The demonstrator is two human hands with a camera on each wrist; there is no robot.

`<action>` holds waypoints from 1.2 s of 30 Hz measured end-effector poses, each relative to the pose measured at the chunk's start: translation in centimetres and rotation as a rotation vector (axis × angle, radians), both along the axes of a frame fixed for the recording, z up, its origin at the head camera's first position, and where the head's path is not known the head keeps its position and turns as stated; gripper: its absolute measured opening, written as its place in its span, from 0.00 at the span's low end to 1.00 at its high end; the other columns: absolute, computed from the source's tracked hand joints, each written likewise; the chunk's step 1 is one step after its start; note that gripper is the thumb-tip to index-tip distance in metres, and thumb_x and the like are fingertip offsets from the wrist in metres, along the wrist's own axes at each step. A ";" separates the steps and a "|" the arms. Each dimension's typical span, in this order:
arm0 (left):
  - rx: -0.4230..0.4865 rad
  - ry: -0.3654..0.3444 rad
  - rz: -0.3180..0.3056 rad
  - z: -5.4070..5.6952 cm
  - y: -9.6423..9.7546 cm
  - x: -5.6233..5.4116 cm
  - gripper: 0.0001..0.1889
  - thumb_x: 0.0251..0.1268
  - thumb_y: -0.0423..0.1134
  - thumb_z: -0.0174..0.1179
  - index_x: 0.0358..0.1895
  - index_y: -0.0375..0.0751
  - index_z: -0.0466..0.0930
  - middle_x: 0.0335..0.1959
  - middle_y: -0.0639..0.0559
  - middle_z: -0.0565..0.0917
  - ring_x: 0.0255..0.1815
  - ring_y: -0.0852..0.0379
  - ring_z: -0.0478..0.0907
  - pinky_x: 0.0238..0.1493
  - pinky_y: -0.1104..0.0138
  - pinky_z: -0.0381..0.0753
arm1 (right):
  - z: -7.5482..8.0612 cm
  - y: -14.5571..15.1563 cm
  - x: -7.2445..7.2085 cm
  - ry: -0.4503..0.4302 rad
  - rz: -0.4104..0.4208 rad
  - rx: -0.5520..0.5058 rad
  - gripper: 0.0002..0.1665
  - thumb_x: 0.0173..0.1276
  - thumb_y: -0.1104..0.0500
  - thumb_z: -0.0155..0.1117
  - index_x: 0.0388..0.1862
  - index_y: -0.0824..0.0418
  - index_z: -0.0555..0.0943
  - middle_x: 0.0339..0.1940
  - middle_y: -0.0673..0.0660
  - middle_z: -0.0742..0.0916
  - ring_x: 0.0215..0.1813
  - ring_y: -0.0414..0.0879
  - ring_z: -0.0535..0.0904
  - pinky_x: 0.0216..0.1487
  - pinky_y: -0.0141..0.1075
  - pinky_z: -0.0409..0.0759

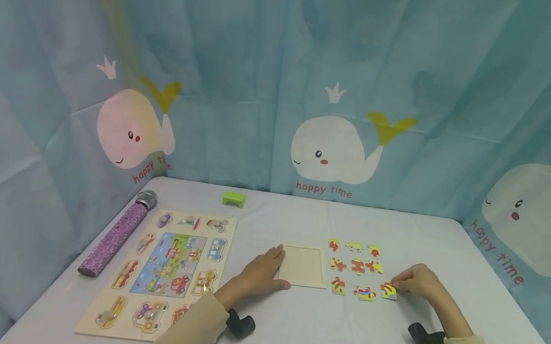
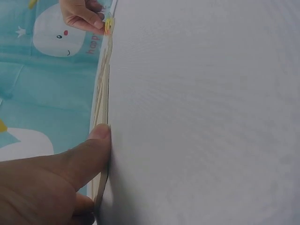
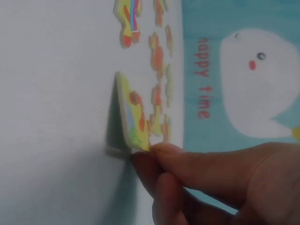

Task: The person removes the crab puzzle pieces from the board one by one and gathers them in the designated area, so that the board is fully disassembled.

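My left hand (image 1: pixel 263 272) rests along the left side of a square wooden puzzle tray (image 1: pixel 303 266), fingers straight at its far left corner and thumb near the front edge. In the left wrist view the thumb (image 2: pixel 86 154) touches the tray's edge. My right hand (image 1: pixel 419 282) pinches a yellow jigsaw piece (image 3: pixel 133 115) by one edge between thumb and fingers, and the piece is tilted up from the white table. Several other yellow and red jigsaw pieces (image 1: pixel 358 266) lie in rows between the tray and the right hand.
On the left lies a wooden knob puzzle board (image 1: pixel 228 228) with vehicle pieces. A glittery purple microphone (image 1: pixel 119 235) lies beside it. A green block (image 1: pixel 234 199) stands at the back of the white table (image 1: pixel 320 334). A whale-print curtain (image 1: pixel 239 136) hangs behind.
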State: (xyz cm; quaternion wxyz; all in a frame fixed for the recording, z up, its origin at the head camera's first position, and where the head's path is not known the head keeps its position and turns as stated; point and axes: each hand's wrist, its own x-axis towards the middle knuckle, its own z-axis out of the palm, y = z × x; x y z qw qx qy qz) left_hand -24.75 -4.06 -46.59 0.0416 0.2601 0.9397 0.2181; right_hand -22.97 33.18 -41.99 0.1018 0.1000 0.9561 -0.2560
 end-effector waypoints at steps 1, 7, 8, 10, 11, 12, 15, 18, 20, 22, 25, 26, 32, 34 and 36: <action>-0.003 0.004 -0.001 0.0 0.0 0.0 0.44 0.55 0.58 0.59 0.68 0.32 0.56 0.72 0.41 0.55 0.71 0.42 0.55 0.66 0.50 0.62 | 0.1 -0.1 0.1 0.002 -0.003 0.004 0.09 0.55 0.59 0.67 0.31 0.65 0.86 0.29 0.55 0.85 0.32 0.46 0.74 0.32 0.37 0.73; -0.006 0.013 0.002 0.0 0.0 0.1 0.44 0.55 0.58 0.59 0.68 0.32 0.56 0.72 0.41 0.55 0.71 0.42 0.55 0.66 0.50 0.62 | 0.7 -0.8 0.2 0.056 -0.005 0.019 0.09 0.57 0.60 0.66 0.31 0.66 0.85 0.30 0.58 0.85 0.33 0.47 0.75 0.33 0.41 0.76; -0.007 0.013 0.004 0.1 0.0 0.1 0.44 0.55 0.58 0.59 0.69 0.33 0.55 0.72 0.41 0.55 0.72 0.43 0.55 0.66 0.51 0.62 | 0.8 -1.0 0.1 0.077 0.012 0.011 0.09 0.57 0.60 0.65 0.32 0.66 0.85 0.31 0.59 0.85 0.34 0.47 0.76 0.34 0.41 0.77; -0.012 0.020 0.004 0.1 0.0 0.1 0.44 0.55 0.58 0.59 0.69 0.33 0.55 0.72 0.41 0.55 0.71 0.42 0.55 0.66 0.51 0.63 | 0.7 -1.4 0.0 0.127 0.055 -0.011 0.10 0.59 0.60 0.64 0.33 0.66 0.84 0.34 0.60 0.86 0.36 0.48 0.78 0.37 0.43 0.78; -0.010 0.023 0.002 0.3 0.0 0.1 0.44 0.55 0.57 0.59 0.69 0.33 0.56 0.72 0.40 0.55 0.71 0.42 0.56 0.66 0.51 0.63 | 0.6 -1.7 0.0 0.152 0.076 -0.026 0.10 0.60 0.59 0.64 0.34 0.65 0.84 0.35 0.60 0.86 0.37 0.48 0.78 0.38 0.44 0.78; -0.007 0.022 0.001 0.4 0.1 0.1 0.44 0.54 0.57 0.60 0.69 0.33 0.55 0.72 0.40 0.55 0.71 0.42 0.56 0.66 0.51 0.64 | 0.5 -2.0 0.0 0.175 0.099 -0.041 0.10 0.60 0.59 0.63 0.35 0.65 0.84 0.36 0.60 0.86 0.38 0.48 0.79 0.39 0.44 0.79; 0.022 0.019 0.001 1.3 0.2 0.0 0.43 0.54 0.55 0.60 0.69 0.35 0.56 0.72 0.41 0.56 0.71 0.43 0.57 0.66 0.52 0.63 | 0.2 -3.3 0.1 0.226 0.162 -0.095 0.10 0.62 0.59 0.62 0.37 0.64 0.83 0.36 0.57 0.86 0.38 0.46 0.79 0.40 0.41 0.79; 0.040 0.037 0.025 2.6 0.4 -0.8 0.39 0.58 0.56 0.57 0.69 0.39 0.57 0.71 0.42 0.58 0.71 0.42 0.56 0.67 0.48 0.60 | -0.1 -5.0 0.2 0.268 0.213 -0.125 0.09 0.61 0.59 0.63 0.37 0.63 0.83 0.34 0.53 0.87 0.36 0.42 0.79 0.37 0.34 0.78; 0.008 0.075 0.078 3.5 0.5 -1.6 0.38 0.61 0.60 0.52 0.71 0.45 0.55 0.72 0.43 0.57 0.73 0.40 0.51 0.66 0.42 0.55 | -0.1 -6.2 0.1 0.306 0.261 -0.147 0.10 0.61 0.59 0.63 0.39 0.63 0.83 0.33 0.52 0.86 0.35 0.41 0.78 0.34 0.31 0.76; -0.053 0.117 0.154 4.2 0.5 -2.6 0.39 0.60 0.64 0.48 0.72 0.52 0.52 0.73 0.45 0.54 0.74 0.38 0.45 0.64 0.35 0.49 | 0.0 -7.4 -0.2 0.347 0.311 -0.164 0.14 0.60 0.59 0.64 0.44 0.63 0.81 0.35 0.53 0.86 0.36 0.43 0.78 0.34 0.31 0.76; -0.143 0.152 0.254 4.8 0.4 -4.0 0.41 0.57 0.70 0.47 0.72 0.61 0.46 0.75 0.47 0.47 0.74 0.35 0.37 0.61 0.29 0.42 | 0.2 -8.8 -0.8 0.381 0.394 -0.194 0.27 0.58 0.57 0.67 0.57 0.62 0.75 0.48 0.59 0.83 0.48 0.52 0.78 0.43 0.42 0.79; -0.157 0.152 0.270 4.9 0.3 -4.3 0.42 0.56 0.71 0.47 0.72 0.63 0.45 0.75 0.47 0.44 0.74 0.35 0.34 0.60 0.29 0.40 | 0.3 -9.3 -1.1 0.390 0.423 -0.184 0.33 0.56 0.55 0.68 0.61 0.61 0.71 0.53 0.61 0.81 0.53 0.57 0.76 0.49 0.48 0.78; -0.169 0.123 0.277 4.4 0.0 -5.0 0.44 0.52 0.73 0.47 0.72 0.64 0.45 0.76 0.48 0.40 0.74 0.37 0.32 0.61 0.30 0.38 | 1.0 -10.5 -2.9 0.336 0.471 0.069 0.56 0.52 0.36 0.66 0.74 0.52 0.51 0.75 0.66 0.49 0.71 0.74 0.37 0.55 0.77 0.40; -0.167 0.116 0.277 4.2 0.0 -4.9 0.44 0.52 0.73 0.47 0.72 0.63 0.46 0.76 0.48 0.40 0.74 0.37 0.32 0.62 0.30 0.37 | 1.2 -10.7 -3.3 0.275 0.430 0.174 0.59 0.51 0.30 0.62 0.74 0.48 0.47 0.75 0.65 0.43 0.70 0.76 0.30 0.49 0.81 0.35; -0.165 0.118 0.277 4.0 -0.1 -4.8 0.44 0.52 0.73 0.48 0.72 0.63 0.47 0.76 0.47 0.40 0.74 0.37 0.32 0.62 0.30 0.37 | 1.5 -10.8 -3.8 0.216 0.398 0.228 0.61 0.49 0.26 0.59 0.75 0.48 0.44 0.75 0.66 0.40 0.70 0.75 0.28 0.47 0.81 0.32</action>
